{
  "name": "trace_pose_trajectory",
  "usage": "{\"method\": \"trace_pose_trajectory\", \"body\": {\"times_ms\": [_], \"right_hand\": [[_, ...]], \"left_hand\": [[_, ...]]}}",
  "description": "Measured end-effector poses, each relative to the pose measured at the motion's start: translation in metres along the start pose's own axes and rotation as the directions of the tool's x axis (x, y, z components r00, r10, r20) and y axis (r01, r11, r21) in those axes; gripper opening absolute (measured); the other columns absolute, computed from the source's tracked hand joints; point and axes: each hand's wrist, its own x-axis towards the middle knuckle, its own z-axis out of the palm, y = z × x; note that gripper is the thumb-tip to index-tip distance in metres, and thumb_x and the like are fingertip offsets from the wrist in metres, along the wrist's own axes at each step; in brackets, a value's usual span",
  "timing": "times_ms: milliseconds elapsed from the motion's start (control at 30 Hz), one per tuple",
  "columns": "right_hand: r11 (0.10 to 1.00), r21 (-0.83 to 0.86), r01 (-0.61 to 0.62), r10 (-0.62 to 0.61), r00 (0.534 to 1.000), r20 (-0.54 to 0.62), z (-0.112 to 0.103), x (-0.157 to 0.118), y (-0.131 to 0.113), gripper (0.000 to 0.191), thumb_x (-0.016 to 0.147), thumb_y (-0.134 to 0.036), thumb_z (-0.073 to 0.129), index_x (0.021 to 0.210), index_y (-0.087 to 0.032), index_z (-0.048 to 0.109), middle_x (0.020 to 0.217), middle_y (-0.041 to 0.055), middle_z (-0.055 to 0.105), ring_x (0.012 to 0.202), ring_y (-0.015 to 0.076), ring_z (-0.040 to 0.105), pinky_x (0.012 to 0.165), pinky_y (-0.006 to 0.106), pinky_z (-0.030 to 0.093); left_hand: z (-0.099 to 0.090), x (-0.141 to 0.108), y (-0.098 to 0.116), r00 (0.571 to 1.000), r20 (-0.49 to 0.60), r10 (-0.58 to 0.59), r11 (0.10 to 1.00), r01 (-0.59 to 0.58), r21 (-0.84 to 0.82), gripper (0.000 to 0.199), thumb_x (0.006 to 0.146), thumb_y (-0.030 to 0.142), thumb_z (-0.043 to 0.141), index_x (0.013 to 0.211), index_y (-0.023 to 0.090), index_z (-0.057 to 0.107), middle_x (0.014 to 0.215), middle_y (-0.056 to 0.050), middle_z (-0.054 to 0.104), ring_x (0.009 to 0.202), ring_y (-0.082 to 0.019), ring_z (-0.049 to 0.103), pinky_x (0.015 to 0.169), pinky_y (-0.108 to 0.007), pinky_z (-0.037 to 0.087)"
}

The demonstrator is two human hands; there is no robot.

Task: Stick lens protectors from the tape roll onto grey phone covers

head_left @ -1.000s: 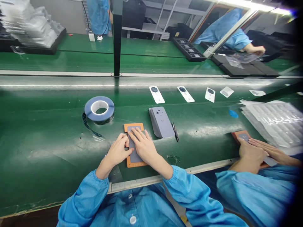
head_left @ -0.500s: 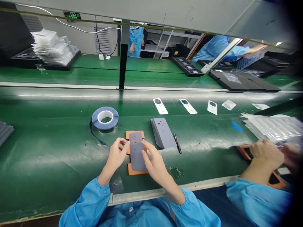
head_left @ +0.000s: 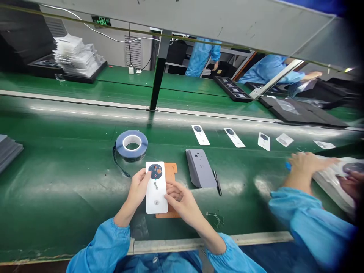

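A white phone back panel [head_left: 156, 193] with a dark round camera area and small printed characters is held up between my hands. My left hand [head_left: 138, 189] pinches its left edge near the camera area, the thumb on the front. On the panel's lower right edge, my right hand [head_left: 182, 199] grips with thumb and curled fingers. An orange fixture plate [head_left: 170, 172] lies on the green bench just behind, partly covered by the panel and my right hand. To the right sits a stack of grey phone panels [head_left: 200, 167], with black tweezers [head_left: 217, 182] along its right side.
A blue tape roll [head_left: 132, 146] lies behind my left hand. White panels [head_left: 200, 134] are spread along the far side. At right, a co-worker's hands [head_left: 307, 167] handle plastic-wrapped sheets [head_left: 332, 182]. More grey panels [head_left: 10, 151] are stacked far left. A metal post [head_left: 158, 76] rises behind.
The panel that lay grey side up on the orange fixture is now lifted and turned, showing its white face. Both my hands grip it. The co-worker's hands moved to the plastic sheets.
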Motion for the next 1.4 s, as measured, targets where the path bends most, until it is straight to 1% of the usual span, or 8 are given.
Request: {"method": "trace_pose_trajectory", "body": {"times_ms": [167, 300, 400, 500, 667, 1000, 1233, 1400], "right_hand": [[0.996, -0.036, 0.087, -0.089, 0.994, -0.067, -0.036, 0.051, -0.022, 0.045, 0.081, -0.028, 0.072, 0.124, -0.016, 0.066, 0.089, 0.0060, 0.073, 0.082, 0.0190, 0.070, 0.076, 0.033, 0.057], [0.936, -0.343, 0.082, -0.151, 0.972, -0.178, -0.080, 0.141, -0.054, 0.043, 0.084, -0.023, 0.062, 0.125, -0.012, 0.065, 0.091, 0.0064, 0.074, 0.075, 0.0161, 0.068, 0.069, 0.028, 0.055], [0.887, -0.459, 0.041, -0.161, 0.961, -0.226, -0.097, 0.198, -0.073, 0.044, 0.083, -0.018, 0.060, 0.125, -0.007, 0.064, 0.087, 0.0085, 0.074, 0.072, 0.0169, 0.067, 0.068, 0.029, 0.053], [0.829, -0.558, 0.027, -0.192, 0.952, -0.239, -0.097, 0.221, -0.078, 0.040, 0.078, -0.016, 0.065, 0.116, -0.007, 0.068, 0.090, 0.0122, 0.075, 0.077, 0.0199, 0.068, 0.076, 0.033, 0.053], [0.752, -0.646, 0.131, -0.264, 0.958, -0.112, -0.060, 0.189, -0.066, 0.026, 0.081, -0.025, 0.070, 0.105, -0.016, 0.075, 0.102, 0.0106, 0.076, 0.089, 0.0228, 0.071, 0.088, 0.037, 0.052], [0.825, -0.371, 0.426, -0.337, 0.898, 0.282, 0.064, 0.110, -0.054, 0.033, 0.091, -0.020, 0.064, 0.123, -0.019, 0.070, 0.117, 0.0090, 0.074, 0.101, 0.0214, 0.070, 0.089, 0.035, 0.056], [0.801, -0.338, 0.494, -0.455, 0.870, 0.191, 0.075, 0.105, -0.046, 0.026, 0.089, -0.018, 0.066, 0.113, -0.023, 0.075, 0.114, 0.0073, 0.070, 0.105, 0.0210, 0.067, 0.097, 0.038, 0.052], [0.908, -0.203, 0.366, -0.358, 0.931, 0.076, 0.060, 0.082, -0.045, 0.013, 0.088, -0.029, 0.067, 0.092, -0.022, 0.077, 0.078, 0.0023, 0.067, 0.069, 0.0163, 0.063, 0.066, 0.030, 0.053]], "left_hand": [[-0.013, -0.004, 0.007, 0.950, -0.182, 0.253, 0.963, -0.230, 0.136, 0.035, 0.091, 0.045, 0.062, 0.113, 0.017, 0.064, 0.100, -0.009, 0.072, 0.076, -0.018, 0.067, 0.056, -0.025, 0.051], [-0.035, -0.002, 0.017, 0.649, -0.381, 0.658, 0.740, -0.467, 0.483, 0.016, 0.092, 0.034, 0.062, 0.098, 0.019, 0.065, 0.096, -0.007, 0.066, 0.080, -0.017, 0.064, 0.068, -0.028, 0.052], [-0.055, 0.005, 0.025, 0.473, -0.426, 0.771, 0.609, -0.356, 0.708, 0.028, 0.085, 0.031, 0.068, 0.110, 0.020, 0.063, 0.119, -0.012, 0.061, 0.110, -0.025, 0.061, 0.089, -0.038, 0.051], [-0.077, 0.014, 0.026, 0.627, -0.474, 0.618, 0.668, -0.101, 0.737, 0.055, 0.078, 0.036, 0.073, 0.127, 0.018, 0.055, 0.129, -0.016, 0.059, 0.110, -0.029, 0.062, 0.092, -0.044, 0.050], [-0.096, 0.019, 0.023, 0.919, -0.329, 0.218, 0.766, 0.048, 0.641, 0.022, 0.080, 0.038, 0.067, 0.093, 0.020, 0.064, 0.078, -0.005, 0.072, 0.066, -0.021, 0.066, 0.069, -0.034, 0.049], [-0.071, 0.021, 0.018, 0.985, -0.173, 0.003, 1.000, -0.008, -0.030, 0.048, 0.078, 0.064, 0.070, 0.084, 0.017, 0.060, 0.073, 0.000, 0.063, 0.063, -0.015, 0.062, 0.057, -0.026, 0.052], [-0.071, 0.025, 0.014, 0.977, -0.213, -0.034, 0.997, 0.017, -0.080, 0.045, 0.074, 0.060, 0.073, 0.081, 0.017, 0.062, 0.072, 0.000, 0.064, 0.061, -0.016, 0.062, 0.055, -0.028, 0.054], [-0.075, 0.024, 0.020, 0.931, -0.335, 0.145, 0.976, -0.077, 0.206, 0.040, 0.076, 0.054, 0.071, 0.069, 0.020, 0.052, 0.062, 0.003, 0.054, 0.055, -0.013, 0.053, 0.050, -0.023, 0.042]]}}
